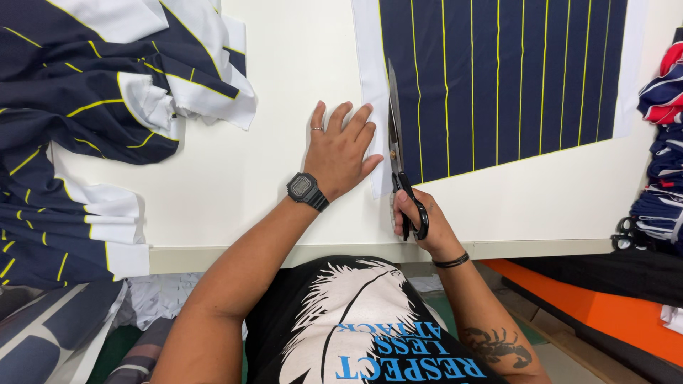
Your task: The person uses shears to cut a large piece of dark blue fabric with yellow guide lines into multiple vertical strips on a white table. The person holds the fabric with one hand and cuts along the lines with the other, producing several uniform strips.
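Cutting step: trimming white margin off navy yellow-striped fabric panel (498, 78)
Right hand (420, 222) grip closed on black-handled steel scissors (395, 153), blades at 12 o'clock; left hand (340, 153) flat, open, pinning cloth on white table (235, 185); next: steady advance along stripe

The striped fabric panel (498, 78) and heaped fabric (85, 107) run past the frame's edges.

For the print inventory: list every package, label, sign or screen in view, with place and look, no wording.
Wristwatch screen: on the left wrist, above the table edge; small greyish rectangular display in a black case with black strap.
Shirt print: on the person's black shirt, bottom centre; a white feather shape with blue lettering beneath.
No packages, signs or stuck-on labels show on the white table or the striped navy fabric.
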